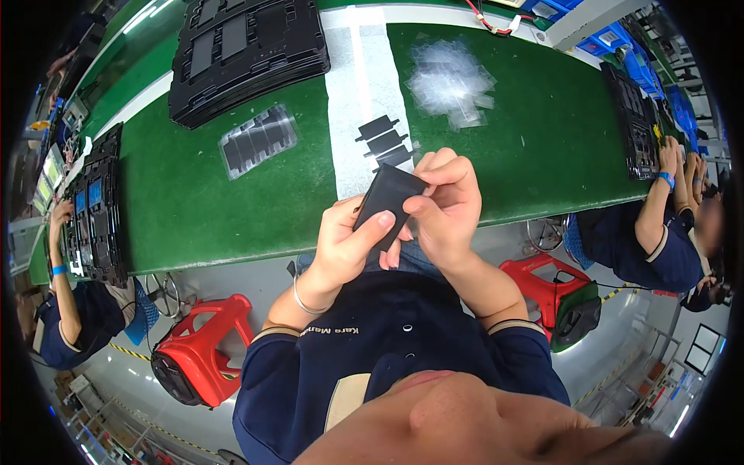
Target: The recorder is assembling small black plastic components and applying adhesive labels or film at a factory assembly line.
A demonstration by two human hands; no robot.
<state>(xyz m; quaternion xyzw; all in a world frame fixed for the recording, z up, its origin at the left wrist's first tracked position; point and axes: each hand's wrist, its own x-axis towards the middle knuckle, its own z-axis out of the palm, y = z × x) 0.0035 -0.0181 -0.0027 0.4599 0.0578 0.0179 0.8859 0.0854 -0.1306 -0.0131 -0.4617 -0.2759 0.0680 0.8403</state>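
A flat black rectangular piece (pixel 391 198) is held tilted in front of me, just past the near edge of the bench. My left hand (pixel 349 240) grips its left side, thumb lying across its face. At its upper right corner, my right hand (pixel 449 198) pinches the edge between thumb and fingers. Just beyond my hands, several small black tabbed strips (pixel 384 139) lie on a white strip of sheet (pixel 353 85) that runs across the green bench. Left of them rests a clear sheet with black strips on it (pixel 260 141).
A tall stack of black plastic trays (pixel 248 58) stands at the far left. Thin clear films (pixel 451 77) are heaped at the far right. More black trays lie at both bench ends, beside co-workers' hands (pixel 668 155). Red stools (pixel 205 341) stand on the floor behind the bench edge.
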